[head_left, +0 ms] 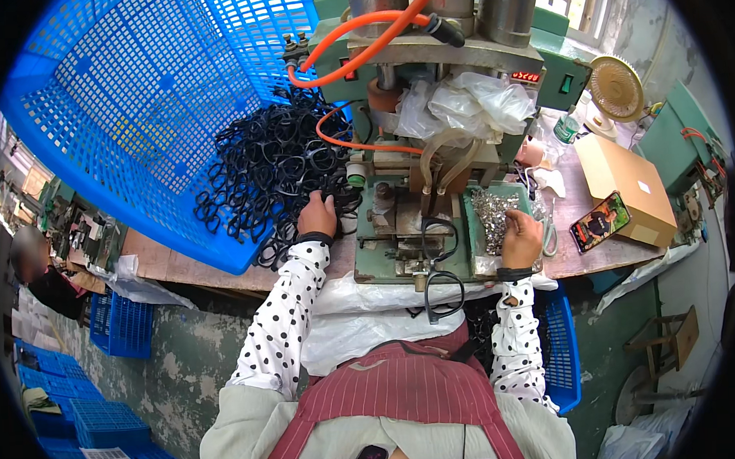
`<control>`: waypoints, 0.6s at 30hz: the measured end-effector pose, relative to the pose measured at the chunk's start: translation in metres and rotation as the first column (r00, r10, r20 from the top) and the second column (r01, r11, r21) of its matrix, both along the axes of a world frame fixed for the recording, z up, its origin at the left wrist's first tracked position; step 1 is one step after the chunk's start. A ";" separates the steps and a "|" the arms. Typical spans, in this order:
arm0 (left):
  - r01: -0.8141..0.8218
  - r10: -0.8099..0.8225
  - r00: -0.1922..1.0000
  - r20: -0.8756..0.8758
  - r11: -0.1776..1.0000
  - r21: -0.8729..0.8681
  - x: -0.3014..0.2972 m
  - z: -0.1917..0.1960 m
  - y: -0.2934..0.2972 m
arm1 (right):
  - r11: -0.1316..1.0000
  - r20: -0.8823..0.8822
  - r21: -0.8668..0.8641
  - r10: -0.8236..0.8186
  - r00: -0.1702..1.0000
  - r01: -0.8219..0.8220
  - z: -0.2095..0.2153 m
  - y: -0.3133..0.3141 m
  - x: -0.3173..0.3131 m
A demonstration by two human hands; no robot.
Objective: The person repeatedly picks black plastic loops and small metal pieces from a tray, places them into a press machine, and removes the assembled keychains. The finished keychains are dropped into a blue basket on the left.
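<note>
The left hand (317, 215), at the centre of the frame, rests at the near edge of a heap of black loop-shaped plastic parts (278, 155); its fingers are bent down among them, and whether they grip one cannot be told. The right hand (521, 237), right of centre, is over the near right part of a green tray (472, 229) holding small silvery metal pieces (491, 214); its fingers are curled and close together, and whether a piece is held between them cannot be told. Between the hands stands a bench press (458, 55) with metal cylinders and orange air hoses (363, 68); crumpled clear plastic (481, 101) covers part of its front. At its green base (373, 264), two black loops (428, 299) appear one above the other, the lower extending past the front edge; whether they form one part cannot be told. The heap spills from a large tilted blue crate (129, 205), upper left, onto the bench (168, 259). At right, a smartphone (601, 222) leans against a cardboard box (628, 189). A second blue crate (563, 344), lower right, stands below bench level beside the right polka-dot sleeve (516, 338). A maroon pinstriped apron (399, 388) occupies the lower centre.
</note>
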State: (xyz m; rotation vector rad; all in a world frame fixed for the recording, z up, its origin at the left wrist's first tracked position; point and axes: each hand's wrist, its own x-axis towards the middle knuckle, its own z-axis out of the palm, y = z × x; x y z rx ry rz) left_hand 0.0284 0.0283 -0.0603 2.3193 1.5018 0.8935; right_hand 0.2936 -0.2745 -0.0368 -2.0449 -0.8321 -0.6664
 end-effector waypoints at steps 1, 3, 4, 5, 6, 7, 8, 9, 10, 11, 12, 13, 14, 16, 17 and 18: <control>0.017 -0.017 0.999 0.033 1.000 -0.011 0.004 0.001 -0.002 | 1.000 -0.009 -0.006 -0.003 1.000 0.003 0.002 -0.002 -0.001; 0.043 -0.042 0.998 0.052 0.999 -0.018 0.005 0.019 -0.010 | 1.000 -0.031 -0.013 -0.019 0.999 0.018 0.004 -0.004 -0.002; 0.050 -0.049 0.997 0.059 0.999 -0.021 0.003 0.029 -0.014 | 1.000 -0.044 -0.015 -0.027 0.999 0.027 0.002 -0.004 -0.002; 0.099 -0.113 0.974 0.197 0.992 0.083 0.001 0.038 -0.021 | 0.999 -0.057 -0.019 -0.036 0.998 0.035 0.002 -0.003 -0.002; 0.109 -0.133 0.956 0.260 0.988 0.108 -0.002 0.049 -0.028 | 1.000 -0.122 0.016 0.007 0.992 -0.005 0.004 -0.001 -0.004; 0.105 -0.160 0.931 0.328 0.978 0.179 -0.005 0.050 -0.028 | 0.997 -0.184 0.055 0.055 0.981 -0.045 0.010 0.003 -0.008; 0.101 -0.195 0.900 0.391 0.963 0.248 -0.006 0.055 -0.031 | 0.992 -0.246 0.095 0.099 0.964 -0.078 0.018 0.007 -0.014; 0.088 -0.205 0.845 0.495 0.964 0.250 -0.007 0.059 -0.037 | 0.981 -0.304 0.142 0.170 0.937 -0.132 0.028 0.011 -0.020; 0.075 -0.137 0.876 0.462 0.986 0.149 -0.008 0.079 -0.056 | 0.967 -0.289 0.183 0.223 0.931 -0.175 0.029 0.013 -0.021; 0.110 -0.172 0.829 0.532 0.983 0.145 -0.008 0.090 -0.068 | 0.949 -0.379 0.232 0.292 0.878 -0.215 0.040 0.017 -0.030; 0.144 -0.201 0.774 0.601 0.979 0.142 -0.009 0.097 -0.079 | 0.926 -0.459 0.283 0.360 0.813 -0.250 0.057 0.020 -0.042; 0.228 -0.273 0.719 0.639 0.961 0.155 -0.011 0.102 -0.090 | 0.901 -0.452 0.334 0.411 0.792 -0.277 0.067 0.022 -0.050; 0.198 -0.350 0.688 0.636 0.933 0.299 -0.011 0.100 -0.101 | 0.874 -0.472 0.382 0.464 0.750 -0.300 0.072 0.024 -0.056; 0.319 -0.609 0.702 0.370 0.733 0.600 -0.010 0.104 -0.115 | 0.813 -0.501 0.479 0.562 0.658 -0.330 0.081 0.025 -0.064; 0.405 -0.712 0.668 0.215 0.590 0.698 -0.009 0.117 -0.124 | 0.816 -0.511 0.460 0.565 0.648 -0.349 0.090 0.024 -0.070; 0.521 -0.810 0.584 0.055 0.427 0.739 -0.006 0.133 -0.136 | 0.806 -0.523 0.474 0.582 0.623 -0.355 0.095 0.024 -0.076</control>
